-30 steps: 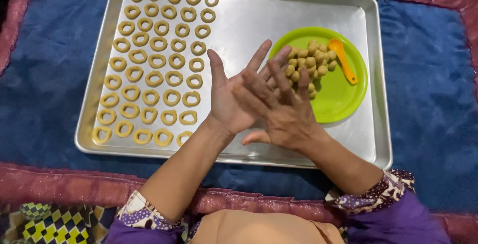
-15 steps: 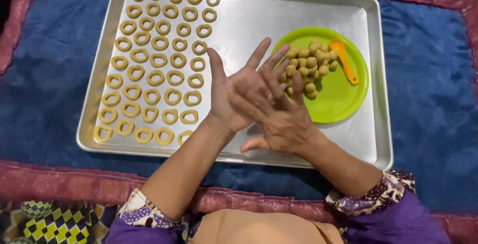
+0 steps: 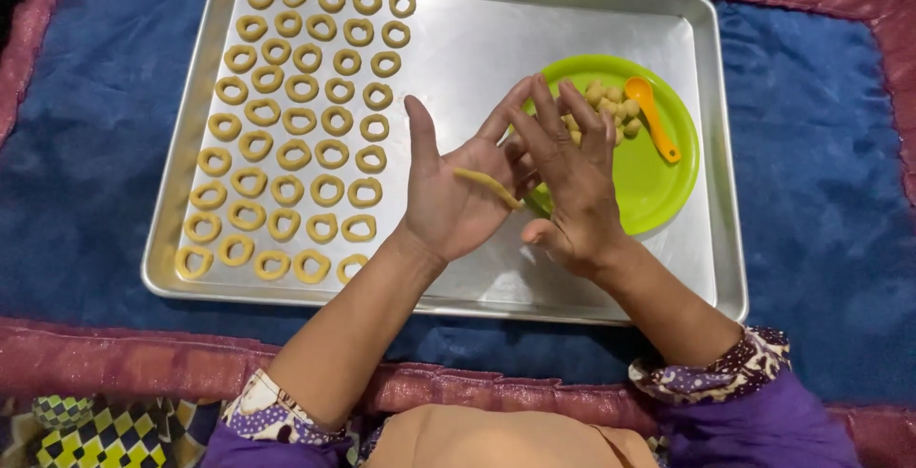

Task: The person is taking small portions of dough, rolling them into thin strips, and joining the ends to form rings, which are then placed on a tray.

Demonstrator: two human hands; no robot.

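My left hand (image 3: 448, 196) is held palm up above the metal baking tray (image 3: 534, 43). A thin yellow strip of dough (image 3: 487, 187) lies across its palm and fingers. My right hand (image 3: 572, 187) rests over the left fingers, palm down, touching one end of the strip. Both hands have flat, spread fingers. Several rows of yellow dough rings (image 3: 291, 124) fill the left half of the tray. Behind my right hand sits a green plate (image 3: 658, 182) with several small dough balls (image 3: 611, 105) and an orange spoon (image 3: 652, 115).
The tray lies on a blue cloth (image 3: 811, 191) with a dark red border (image 3: 114, 358). Bare metal shows between the rings and the plate. A patterned yellow and green fabric (image 3: 86, 435) is at the bottom left.
My right hand has slid back off the left palm towards the fingertips. The dough, hidden between the palms before, now shows as a long thin strip.
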